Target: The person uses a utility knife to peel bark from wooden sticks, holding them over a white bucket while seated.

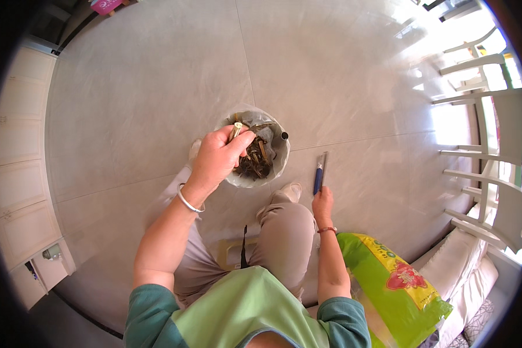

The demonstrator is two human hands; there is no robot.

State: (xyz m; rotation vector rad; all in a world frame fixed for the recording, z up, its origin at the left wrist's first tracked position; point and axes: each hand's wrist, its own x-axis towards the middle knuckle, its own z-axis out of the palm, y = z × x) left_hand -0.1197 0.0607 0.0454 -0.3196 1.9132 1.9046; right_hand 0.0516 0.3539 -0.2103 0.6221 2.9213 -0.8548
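Note:
My left hand (219, 154) is closed around a pale cut stalk (236, 126), its light end pointing up. That hand is above a round bin (282, 167) with a translucent plastic liner. Dark brown scraps and a few tan pieces (256, 163) lie in the bin, partly hidden by the hand. My right hand (323, 203) is lowered beside my knee and grips a thin metal blade (325, 167); its handle is hidden. A blue-handled tool (318, 179) shows right alongside the blade. Whether the hand also holds it, I cannot tell.
A green and yellow plastic bag (387, 278) is by my right arm, near white cushions (448, 256). White chairs (483, 174) stand along the right. Pale cabinets (24, 143) line the left. A short black cylinder (284, 136) is at the bin's rim. Grey tiles (156, 87) cover the floor.

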